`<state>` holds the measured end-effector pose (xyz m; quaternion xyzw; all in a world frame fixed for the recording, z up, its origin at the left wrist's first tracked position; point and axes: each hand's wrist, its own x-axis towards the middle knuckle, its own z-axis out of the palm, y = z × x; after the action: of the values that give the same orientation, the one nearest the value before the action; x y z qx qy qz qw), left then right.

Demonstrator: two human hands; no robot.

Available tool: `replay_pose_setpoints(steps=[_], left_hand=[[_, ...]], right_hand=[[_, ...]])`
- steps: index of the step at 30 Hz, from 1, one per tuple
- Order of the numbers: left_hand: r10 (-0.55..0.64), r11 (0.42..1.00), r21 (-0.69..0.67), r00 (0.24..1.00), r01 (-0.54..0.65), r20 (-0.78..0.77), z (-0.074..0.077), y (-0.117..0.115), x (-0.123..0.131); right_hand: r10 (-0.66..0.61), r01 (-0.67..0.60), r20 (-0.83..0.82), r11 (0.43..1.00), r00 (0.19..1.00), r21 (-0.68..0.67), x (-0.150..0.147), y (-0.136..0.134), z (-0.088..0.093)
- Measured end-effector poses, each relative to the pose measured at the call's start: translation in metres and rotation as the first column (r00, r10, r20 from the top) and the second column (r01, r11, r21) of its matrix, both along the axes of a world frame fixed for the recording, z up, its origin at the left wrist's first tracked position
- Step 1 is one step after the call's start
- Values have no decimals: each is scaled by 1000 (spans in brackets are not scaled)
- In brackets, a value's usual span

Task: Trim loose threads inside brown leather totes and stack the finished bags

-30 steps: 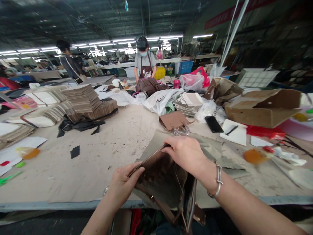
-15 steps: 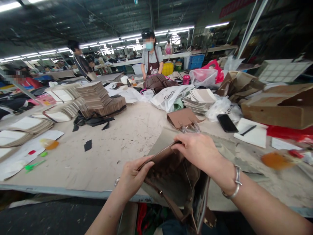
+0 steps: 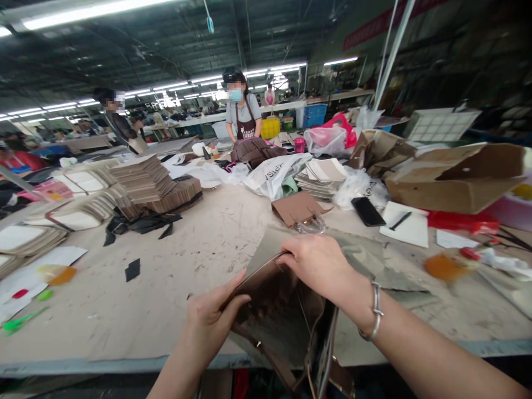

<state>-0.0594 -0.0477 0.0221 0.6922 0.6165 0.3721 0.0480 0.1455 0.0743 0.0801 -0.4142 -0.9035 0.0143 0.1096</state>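
Note:
A brown handbag (image 3: 282, 316) hangs open between my hands at the table's front edge, its dark lining showing. My left hand (image 3: 211, 313) pinches the left part of its upper rim, thumb on the inner side. Farther along the same rim, my right hand (image 3: 313, 263) grips it with thumb and bent fingers; a bracelet circles that wrist. Straps with metal fittings dangle at the bag's lower side. Beneath and behind it lies a grey-green sheet (image 3: 266, 244). Just beyond my right hand a second brown bag (image 3: 297, 208) rests with clear plastic around its handles.
Stacks of brown panels (image 3: 143, 180) stand at the left. At the right are a black phone (image 3: 368, 211), a notepad with a pen (image 3: 400, 221), an orange-filled bottle (image 3: 444, 267) and a cardboard box (image 3: 440, 188). Across the table stands a co-worker (image 3: 244, 113) in an apron.
The view has shifted, so the table and its things appear farther left. Both my hands keep their hold on the bag's rim, with little change in its pose.

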Motion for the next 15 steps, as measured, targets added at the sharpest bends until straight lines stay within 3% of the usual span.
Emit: replay_pose_setpoints(steps=[4, 8, 12, 15], left_hand=[[-78, 981, 164, 983, 106, -169, -5, 3, -7], [-10, 933, 343, 957, 113, -289, -10, 4, -10], [-4, 918, 374, 943, 136, -333, -9, -5, -15], [49, 932, 360, 970, 40, -236, 5, -8, -16]], right_hand=[[6, -6, -23, 1000, 1000, 9, 0, 1, 1], [16, -15, -51, 1000, 999, 23, 1, 1, 0], [17, -15, -79, 1000, 997, 26, 2, 2, -4], [18, -16, -82, 1000, 996, 23, 1, 3, -4]])
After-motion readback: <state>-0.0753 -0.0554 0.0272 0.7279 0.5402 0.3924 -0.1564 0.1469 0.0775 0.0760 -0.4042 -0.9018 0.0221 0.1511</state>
